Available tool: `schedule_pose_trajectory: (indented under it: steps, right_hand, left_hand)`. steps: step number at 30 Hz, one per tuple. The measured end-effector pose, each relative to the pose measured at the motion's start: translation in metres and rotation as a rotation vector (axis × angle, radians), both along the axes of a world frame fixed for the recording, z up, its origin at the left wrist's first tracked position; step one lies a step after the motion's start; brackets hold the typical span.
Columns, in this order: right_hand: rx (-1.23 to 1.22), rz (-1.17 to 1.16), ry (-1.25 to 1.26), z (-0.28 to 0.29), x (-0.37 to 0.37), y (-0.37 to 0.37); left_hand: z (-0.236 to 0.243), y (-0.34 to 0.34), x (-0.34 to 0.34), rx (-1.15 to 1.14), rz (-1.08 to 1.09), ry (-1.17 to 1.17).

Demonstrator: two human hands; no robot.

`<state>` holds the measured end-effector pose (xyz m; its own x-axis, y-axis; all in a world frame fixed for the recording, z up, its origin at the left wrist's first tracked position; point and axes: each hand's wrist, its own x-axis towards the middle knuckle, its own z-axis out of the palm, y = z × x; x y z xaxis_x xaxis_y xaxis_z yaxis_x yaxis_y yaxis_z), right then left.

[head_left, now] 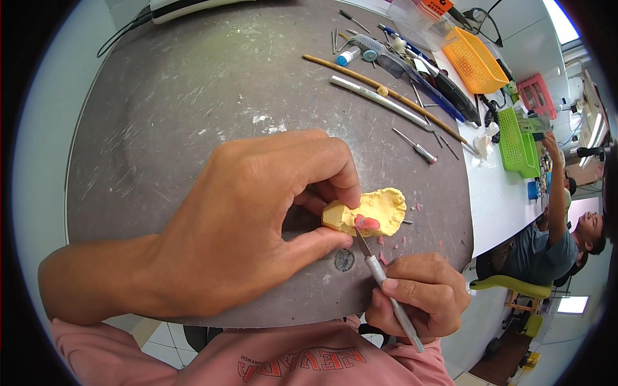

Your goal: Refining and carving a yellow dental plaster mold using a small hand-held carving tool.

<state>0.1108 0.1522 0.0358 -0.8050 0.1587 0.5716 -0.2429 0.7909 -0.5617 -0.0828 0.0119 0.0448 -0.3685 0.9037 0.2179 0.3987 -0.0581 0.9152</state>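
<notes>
The left hand (251, 219) holds a yellow, lumpy plaster dental cast (370, 212) just above the dark grey, scratched round work mat (193, 96). Its fingers (322, 168) curl over the top of the cast's near, blocky end, and the thumb (315, 241) presses from beneath, so the cast is clamped between fingertips and thumb. The broader, ruffled end of the cast sticks out beyond the fingertips, on the side away from the palm. A small pink wax patch (367, 222) sits on the cast's lower edge, just past the tip of the thumb.

The right hand (418, 296) is closed around a slim, silver metal-handled carving knife (386, 283), gripped like a pen with the fingers wrapped tight on the handle. The blade runs up from those fingers, and its point meets the pink wax patch just beside the left thumb tip. Small pink wax crumbs (386, 248) lie on the mat between the two hands, below the cast.

Beyond the left knuckles, at the far edge of the mat, a row of long hand tools and rods (386, 96) lies spread out, with an orange plastic basket (475, 61) and a green plastic basket (515, 141) further off on the white bench (502, 206).
</notes>
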Motion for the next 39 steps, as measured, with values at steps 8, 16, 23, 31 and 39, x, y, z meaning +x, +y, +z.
schedule_pose_trajectory:
  steps: [8,16,23,31,39]
  right_hand:
    - [0.087,0.0,-0.005,0.0,0.001,0.0]
    - [-0.012,0.001,0.063,-0.005,0.004,0.001]
    - [0.056,-0.098,0.003,0.003,0.032,0.012]
    - [0.211,-0.102,-0.135,0.006,0.042,0.003]
    - [0.285,-0.048,-0.091,0.001,0.052,0.005]
  left_hand:
    - [0.002,-0.001,0.0,-0.016,0.001,-0.06]
    - [0.003,0.0,0.001,-0.085,0.005,-0.184]
    - [0.009,0.002,0.002,-0.09,0.005,-0.204]
    - [0.007,0.004,0.001,-0.091,0.038,-0.188]
    - [0.007,0.003,0.003,-0.082,0.044,-0.188]
